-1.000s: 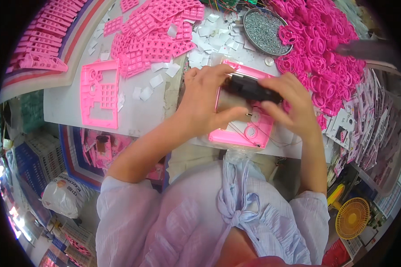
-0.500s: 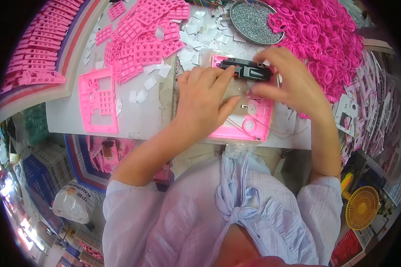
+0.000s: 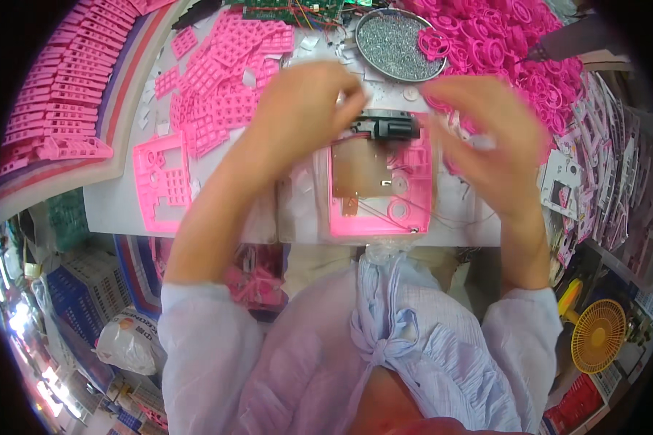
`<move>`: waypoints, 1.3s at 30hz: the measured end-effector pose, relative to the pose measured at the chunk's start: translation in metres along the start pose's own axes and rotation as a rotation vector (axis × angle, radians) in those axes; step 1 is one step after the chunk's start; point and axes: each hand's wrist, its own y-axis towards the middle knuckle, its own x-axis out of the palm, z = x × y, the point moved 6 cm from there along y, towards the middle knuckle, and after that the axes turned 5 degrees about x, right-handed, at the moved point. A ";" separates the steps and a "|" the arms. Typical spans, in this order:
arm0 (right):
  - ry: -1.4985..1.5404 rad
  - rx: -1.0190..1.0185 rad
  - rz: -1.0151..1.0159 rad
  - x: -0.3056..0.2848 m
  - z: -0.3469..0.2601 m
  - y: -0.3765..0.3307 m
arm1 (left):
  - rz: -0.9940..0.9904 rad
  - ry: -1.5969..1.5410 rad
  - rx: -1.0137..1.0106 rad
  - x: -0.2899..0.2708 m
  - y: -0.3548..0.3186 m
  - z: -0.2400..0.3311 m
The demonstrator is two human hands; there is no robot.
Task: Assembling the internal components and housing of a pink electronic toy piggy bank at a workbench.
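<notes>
A pink plastic housing (image 3: 382,223) lies open side up in front of me. In it sit a brown circuit board (image 3: 359,170) and, at its far end, a black plastic mechanism (image 3: 393,127). Thin wires trail off to the right. Over the housing's far left corner is my left hand (image 3: 297,101), blurred, its fingers curled and thumb drawn to the forefinger; anything pinched there is too small to make out. My right hand (image 3: 495,138) hovers right of the mechanism, smeared by motion, thumb and fingers apart with nothing seen between them.
A round dish of small screws (image 3: 399,45) stands beyond the housing. Pink ring-shaped parts (image 3: 500,43) are heaped at far right, below a dark pointed tool (image 3: 577,38). Pink keypad pieces (image 3: 232,65) and an empty pink frame (image 3: 162,181) lie left. Green circuit boards (image 3: 294,10) lie at the back.
Both hands have come off the black mechanism, which now rests in the housing. My left hand has moved left and away from me. The dark pointed tool has come into view at upper right.
</notes>
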 end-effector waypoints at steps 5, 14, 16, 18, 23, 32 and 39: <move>0.581 -0.015 0.804 -0.090 0.067 0.018 | 0.152 0.331 0.188 0.046 0.098 -0.025; 1.141 0.216 0.023 -0.022 0.030 0.085 | 0.151 0.385 0.227 0.067 0.120 -0.016; 1.237 0.250 0.080 -0.020 0.033 0.081 | 0.182 0.307 0.228 0.058 0.122 -0.013; 1.316 0.214 0.113 -0.010 0.044 0.065 | 0.214 -0.012 0.228 0.040 0.099 -0.006; 1.319 -0.023 0.092 -0.017 0.029 0.016 | 0.270 -0.165 0.328 0.013 0.011 0.052; 1.335 -0.115 0.011 -0.003 0.007 0.006 | 0.416 -0.411 0.244 0.026 -0.028 0.050; 1.406 -0.076 0.015 0.004 0.012 0.014 | 0.425 -0.122 0.286 0.015 -0.027 0.060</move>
